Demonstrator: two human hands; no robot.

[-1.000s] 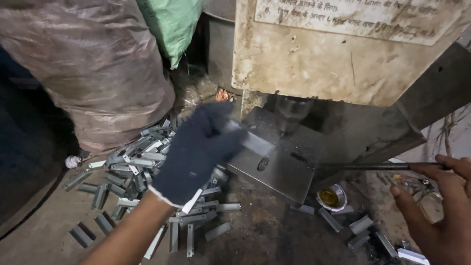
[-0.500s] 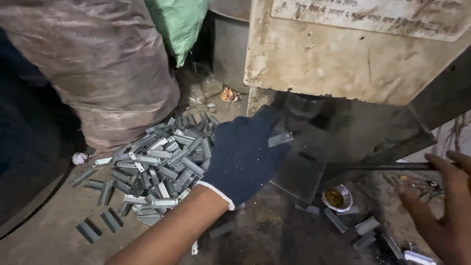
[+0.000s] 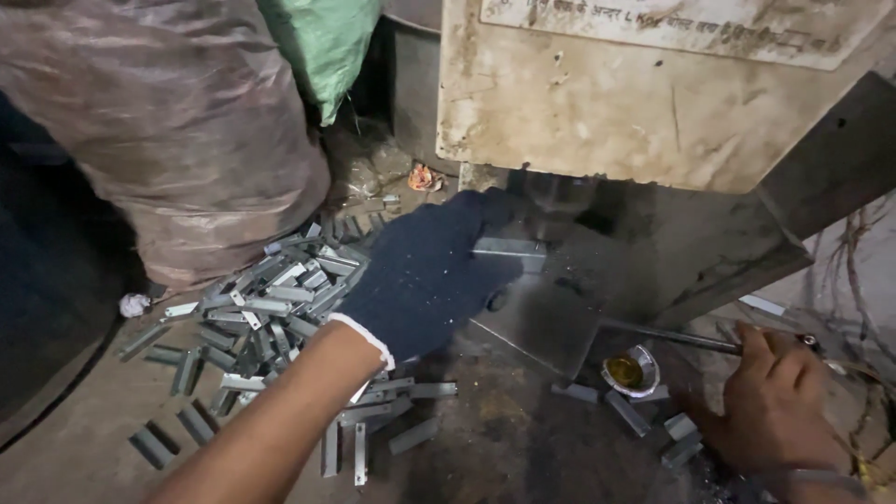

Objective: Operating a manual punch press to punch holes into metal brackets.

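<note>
my left hand (image 3: 429,280), in a dark blue knit glove with a white cuff, reaches in under the press. its fingers are closed on a small grey metal strip (image 3: 509,248), pinching one end; the strip lies flat, just above the steel bed plate (image 3: 546,322) and right below the dark opening of the machine. whether the strip rests on the plate or hangs just over it, i cannot tell.

my right hand (image 3: 775,406) is bare, low at the right edge. its fingers are curled shut around the end of a thin metal rod (image 3: 672,336) that runs leftward toward the bed plate. a bangle sits at that wrist.

the machine housing (image 3: 635,103) above is a stained cream panel with a worn label across its top, and a dark slanted steel brace runs down its right side.

left of my gloved hand, a loose pile of grey metal strips (image 3: 271,299) spreads over the floor, some stacked, some scattered singly toward the near edge. a few more lie just beside the right hand.

a small round tin of yellowish grease (image 3: 627,371) sits on the floor between the bed plate and my right hand, near the rod.

behind the pile, a bulging brownish sack (image 3: 177,121) stands, with a green sack (image 3: 327,47) next to it. a small white scrap (image 3: 133,304) lies at the brown sack's foot.
</note>
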